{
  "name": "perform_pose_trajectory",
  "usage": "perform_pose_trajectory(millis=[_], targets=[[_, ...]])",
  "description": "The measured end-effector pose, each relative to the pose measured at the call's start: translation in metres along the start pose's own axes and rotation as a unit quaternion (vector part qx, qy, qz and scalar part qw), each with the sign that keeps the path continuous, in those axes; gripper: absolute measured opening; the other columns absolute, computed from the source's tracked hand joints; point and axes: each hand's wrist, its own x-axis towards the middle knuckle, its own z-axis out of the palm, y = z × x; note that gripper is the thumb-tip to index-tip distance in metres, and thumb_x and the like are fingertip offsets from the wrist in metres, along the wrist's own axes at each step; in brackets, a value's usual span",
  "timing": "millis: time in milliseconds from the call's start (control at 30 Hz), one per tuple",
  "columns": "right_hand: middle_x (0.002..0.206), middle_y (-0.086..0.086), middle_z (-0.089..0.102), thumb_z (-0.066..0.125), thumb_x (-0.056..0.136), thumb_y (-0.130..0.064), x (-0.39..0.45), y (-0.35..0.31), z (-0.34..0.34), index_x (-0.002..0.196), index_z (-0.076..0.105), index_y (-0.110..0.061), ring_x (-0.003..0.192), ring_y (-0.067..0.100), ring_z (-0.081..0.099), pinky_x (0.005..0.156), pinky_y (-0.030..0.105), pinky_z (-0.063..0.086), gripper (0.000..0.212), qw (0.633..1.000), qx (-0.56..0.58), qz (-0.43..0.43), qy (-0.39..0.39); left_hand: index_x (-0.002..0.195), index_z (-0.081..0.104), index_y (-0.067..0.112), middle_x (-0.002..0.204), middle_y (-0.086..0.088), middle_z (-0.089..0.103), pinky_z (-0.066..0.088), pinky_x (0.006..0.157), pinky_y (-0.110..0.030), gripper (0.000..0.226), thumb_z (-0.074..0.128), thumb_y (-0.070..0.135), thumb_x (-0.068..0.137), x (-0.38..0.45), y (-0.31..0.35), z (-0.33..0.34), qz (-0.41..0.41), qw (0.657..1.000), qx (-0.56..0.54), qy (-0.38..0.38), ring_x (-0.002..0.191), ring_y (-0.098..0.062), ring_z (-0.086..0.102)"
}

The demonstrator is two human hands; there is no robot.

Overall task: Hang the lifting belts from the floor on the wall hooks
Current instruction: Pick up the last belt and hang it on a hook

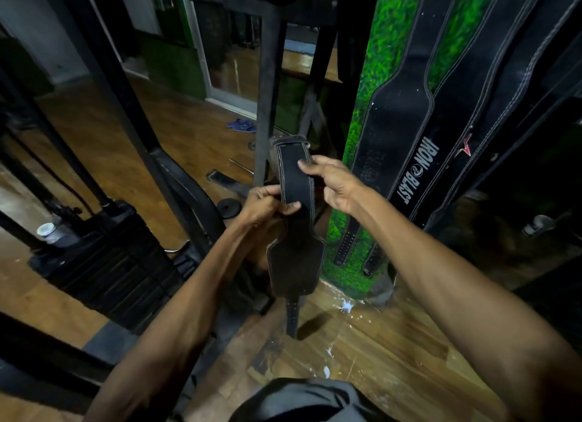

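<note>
At the far left a black weight stack (104,264) sits on the wooden floor (378,352), with a small white-capped bottle (47,232) just beside it on its left. Dark machine frame bars (126,100) slant up from there toward the top of the view. Farther off on the floor lie a pair of blue slippers (242,126) and, nearer, a small round weight plate (229,208).

In the middle, the left hand (267,205) grips the narrow strap part of a black lifting belt (296,257), its fingers curled round the left edge and its thumb pressed across the front. The belt's upper end folds over above both hands, and its wide padded section hangs below the left hand, with the holed tail dangling just above the floor. The right hand (333,182) is just right of the belt, a little higher than the left; its fingertips rest on the strap's right edge near the fold, the fingers bent over it in a light hold, the palm turned away from the belt.

Right of the hands stands a green, grass-textured wall panel (356,138). Against it hangs a black belt lettered IRON BLAST (406,131), and further right more dark hanging belts (510,90) overlap one another, one bearing a red mark. White splashes spot the floor at the panel's foot.
</note>
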Motion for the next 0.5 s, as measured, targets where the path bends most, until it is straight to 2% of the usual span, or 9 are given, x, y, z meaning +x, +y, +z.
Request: perform_pose_trajectory(millis=[67, 100, 167, 200, 267, 333, 433, 500], targets=[[0.100, 0.014, 0.071, 0.070, 0.088, 0.003, 0.000, -0.001, 0.000, 0.100, 0.068, -0.007, 0.099, 0.026, 0.066, 0.103, 0.047, 0.051, 0.015, 1.000, -0.018, -0.017, -0.005, 0.122, 0.063, -0.014, 0.104, -0.023, 0.072, 0.060, 0.070, -0.027, 0.038, 0.066, -0.013, 0.084, -0.003, 0.005, 0.000, -0.001, 1.000, -0.027, -0.010, 0.081, -0.021, 0.073], [0.098, 0.014, 0.071, 0.068, 0.087, 0.008, 0.000, 0.001, 0.000, 0.095, 0.068, -0.008, 0.097, 0.026, 0.067, 0.100, 0.044, 0.053, 0.018, 0.999, -0.029, -0.027, -0.008, 0.120, 0.065, -0.010, 0.104, -0.020, 0.072, 0.059, 0.068, -0.027, 0.033, 0.069, -0.003, 0.088, -0.003, 0.009, 0.000, -0.004, 0.999, -0.045, -0.010, 0.082, -0.022, 0.073], [0.101, 0.013, 0.072, 0.066, 0.082, 0.018, -0.001, 0.009, 0.000, 0.094, 0.069, -0.008, 0.097, 0.024, 0.067, 0.095, 0.036, 0.054, 0.029, 0.995, -0.082, -0.051, -0.004, 0.113, 0.065, 0.005, 0.100, -0.015, 0.069, 0.055, 0.065, -0.026, 0.032, 0.075, 0.024, 0.089, 0.002, 0.020, -0.004, -0.003, 0.998, -0.060, 0.006, 0.085, -0.024, 0.068], [0.106, 0.015, 0.072, 0.067, 0.080, 0.019, -0.002, 0.015, -0.001, 0.100, 0.070, -0.005, 0.101, 0.025, 0.068, 0.097, 0.037, 0.053, 0.031, 0.992, -0.109, -0.057, 0.001, 0.106, 0.066, 0.010, 0.097, -0.013, 0.068, 0.054, 0.065, -0.027, 0.031, 0.076, 0.032, 0.087, 0.006, 0.025, -0.007, 0.009, 0.998, -0.051, 0.025, 0.084, -0.025, 0.065], [0.117, 0.020, 0.072, 0.072, 0.080, 0.014, -0.006, 0.027, -0.003, 0.115, 0.069, 0.002, 0.110, 0.029, 0.068, 0.100, 0.042, 0.053, 0.037, 0.988, -0.144, -0.055, -0.012, 0.096, 0.070, 0.011, 0.093, -0.011, 0.071, 0.052, 0.072, -0.036, 0.020, 0.077, 0.028, 0.087, 0.010, 0.038, -0.011, 0.058, 0.996, -0.016, 0.060, 0.083, -0.027, 0.064], [0.119, 0.021, 0.072, 0.075, 0.081, 0.010, -0.009, 0.032, -0.005, 0.119, 0.067, 0.004, 0.114, 0.032, 0.068, 0.103, 0.046, 0.053, 0.039, 0.985, -0.165, -0.053, -0.020, 0.098, 0.074, 0.000, 0.097, -0.018, 0.075, 0.049, 0.078, -0.046, 0.019, 0.078, 0.013, 0.085, 0.010, 0.044, -0.014, 0.105, 0.991, 0.031, 0.082, 0.085, -0.030, 0.066], [0.118, 0.019, 0.072, 0.076, 0.079, 0.009, -0.013, 0.017, -0.005, 0.122, 0.064, 0.003, 0.113, 0.031, 0.068, 0.103, 0.045, 0.053, 0.045, 0.990, -0.123, -0.060, -0.013, 0.102, 0.071, -0.009, 0.101, -0.025, 0.075, 0.053, 0.071, -0.039, 0.024, 0.078, 0.005, 0.084, 0.000, 0.045, -0.007, 0.147, 0.978, 0.102, 0.103, 0.080, -0.026, 0.069], [0.110, 0.012, 0.071, 0.075, 0.076, 0.011, -0.020, -0.007, -0.002, 0.123, 0.060, -0.001, 0.104, 0.024, 0.068, 0.089, 0.033, 0.055, 0.051, 0.991, -0.095, -0.093, 0.011, 0.099, 0.070, -0.010, 0.093, -0.018, 0.077, 0.055, 0.064, -0.030, 0.023, 0.078, 0.006, 0.084, -0.003, 0.042, -0.002, 0.155, 0.973, 0.130, 0.111, 0.075, -0.019, 0.071]])
